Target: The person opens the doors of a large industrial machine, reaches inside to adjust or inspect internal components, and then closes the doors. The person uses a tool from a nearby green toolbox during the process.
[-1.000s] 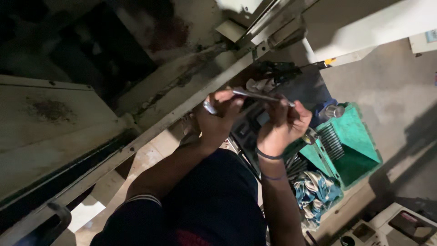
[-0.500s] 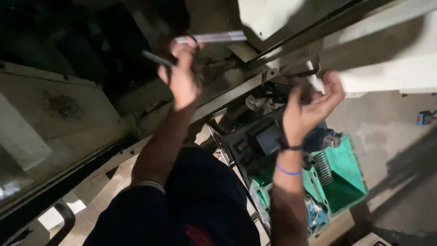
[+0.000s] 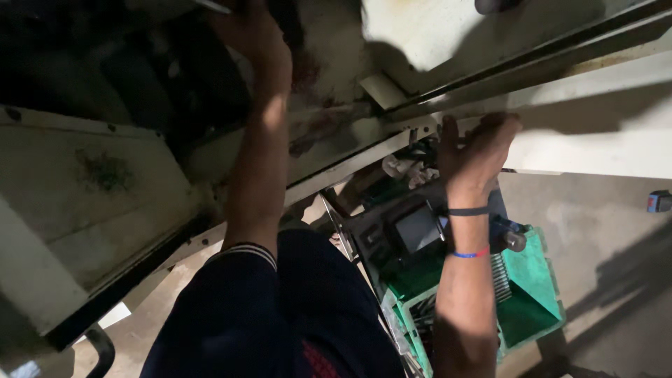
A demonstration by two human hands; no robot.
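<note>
A person in a dark blue sleeve (image 3: 231, 308) works among pale, stained machine panels; at nine o'clock a grimy cream panel (image 3: 91, 203) with a dark blotch slopes across the view, a black handle (image 3: 101, 350) curling at seven o'clock beneath it; the left hand (image 3: 252, 31) reaches up to eleven o'clock into a dark recess, closed around something at the frame's top edge, where a thin pale metal tool (image 3: 210, 5) just shows, though whether the fingers grip it cannot be told; a long metal rail (image 3: 364, 157) runs diagonally from the lower left to two o'clock, crossing between the two arms; the right hand (image 3: 476, 150), at about two o'clock, has its fingers curled over the lower edge of a white beam (image 3: 595, 133), grasping it, the wrist ringed by a black band and a blue-and-red band; below the forearm, at five o'clock, sits a green crate (image 3: 539, 294) packed with dark tools, a black boxy device (image 3: 413, 227) just left of the wrist; a small blue object (image 3: 659, 201) lies on the concrete floor at three o'clock
</note>
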